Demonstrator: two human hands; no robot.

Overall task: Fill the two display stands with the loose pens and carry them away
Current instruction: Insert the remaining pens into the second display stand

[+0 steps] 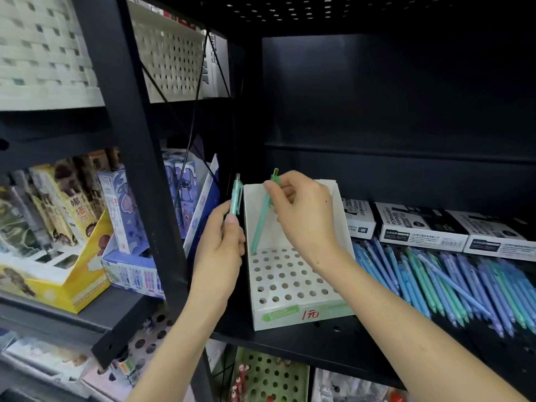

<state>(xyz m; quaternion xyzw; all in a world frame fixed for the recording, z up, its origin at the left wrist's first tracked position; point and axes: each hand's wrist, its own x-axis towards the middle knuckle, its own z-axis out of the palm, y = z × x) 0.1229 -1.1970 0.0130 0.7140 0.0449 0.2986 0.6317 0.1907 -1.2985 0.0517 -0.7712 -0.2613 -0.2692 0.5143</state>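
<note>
Far L, neighbouring bay: printed cartons (58,227), glossy card, not task-relevant.

Left grip (220,250) is curled round the lower barrel of a mint pen (235,195). The pen is held upright, clicker end up, w/ thumb laid along the barrel, just beside the stand's L wall and outside it.

Display stand (333,310):
- White folded card w/ tall back and side walls and a perforated insert w/ rows of round holes.
- Green label and red handwritten price on the front lip.
- Set on the black perforated metal shelf (290,340).
- Nearly all holes are seen empty, so the task is judged barely begun.

Right grip (301,216) is pinched on the upper part of a green pen (261,224) w/ thumb and fingertips. The pen is tilted, tip lowered at a back-L hole; whether it is seated can't be told.

Loose pens (449,280) are piled flat on the shelf R of the stand: blue, teal, lilac, roughly parallel. Behind them, marker boxes (420,224) in black/white card.

Handling, judged:
- Pens are taken as light, stiff, smooth translucent plastic, a bit slippery.
- They are best held mid-to-upper barrel so the tip can be steered into a hole.
- The stand is thin card, light, and likely to flex or tip once loaded.
- It should be lifted from under the base w/ both grips, not by the walls.

2nd stand not identified on this shelf.
</note>
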